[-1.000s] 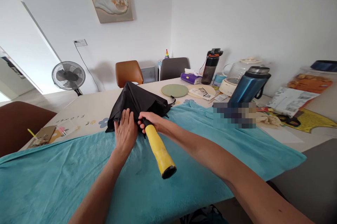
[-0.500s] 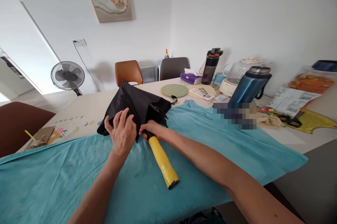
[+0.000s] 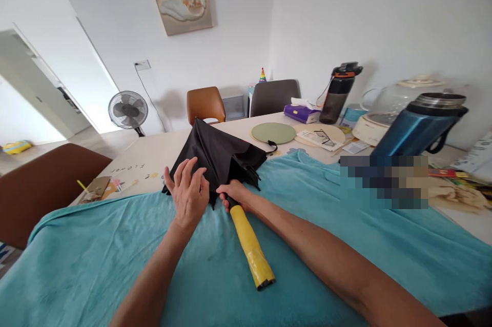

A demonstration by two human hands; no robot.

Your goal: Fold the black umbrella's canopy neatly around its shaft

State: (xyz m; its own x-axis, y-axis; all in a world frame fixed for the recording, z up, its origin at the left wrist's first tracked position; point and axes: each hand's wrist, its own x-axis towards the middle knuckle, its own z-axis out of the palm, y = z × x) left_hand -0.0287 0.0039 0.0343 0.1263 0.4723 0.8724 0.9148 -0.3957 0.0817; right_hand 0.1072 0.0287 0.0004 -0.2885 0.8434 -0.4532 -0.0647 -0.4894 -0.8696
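Black umbrella (image 3: 221,155), partly folded, on the surface (image 3: 154,155), its near part over a teal cloth (image 3: 207,276). Canopy (image 3: 207,142) slack and creased, top pointing away from the person, rib ends and loose edges facing back toward the hands.

Right hand (image 3: 236,195): clamped on the black neck, just above the yellow handle (image 3: 248,237), at the canopy's near edge. The handle runs from this grip back toward the person, between the two forearms, dark end nearest the body. Whether it rests on the cloth or hangs just over it, I cannot tell.

Left hand (image 3: 188,193): fingers apart and bent, back of the hand up, nothing gripped. It is at the near left side of the canopy, black fabric directly beyond the fingers; contact unclear from here. The handle lies to its right, apart from it.

Strap (image 3: 272,146) sticks out at the canopy's far right, near a green round mat (image 3: 273,133). Blue bottle (image 3: 413,129) well off to the right of both hands.
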